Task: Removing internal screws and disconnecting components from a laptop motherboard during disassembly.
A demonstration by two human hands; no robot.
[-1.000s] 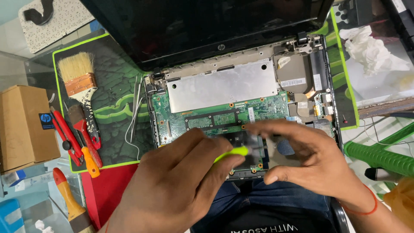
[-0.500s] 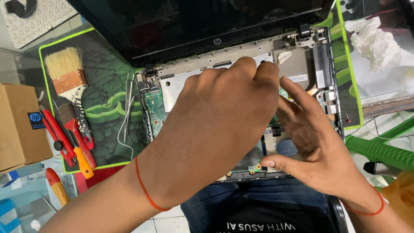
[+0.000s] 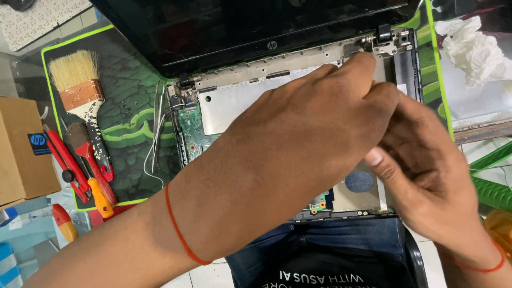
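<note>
Reaching farther, left hand [image 3: 298, 144] covers laptop [image 3: 240, 101].

Both hands are bare — no gloves, no rings. The left hand [image 3: 309, 144] has a thin red thread band [image 3: 178, 232] tied around the wrist. The right hand [image 3: 426, 176] has the same kind of thin red thread band [image 3: 480, 265] on its wrist. The arms are bare, with no sleeves showing. Lower down there are blue jeans [image 3: 330, 240] and a black shirt [image 3: 325, 272] with white letters on it — seen upside down.
</note>
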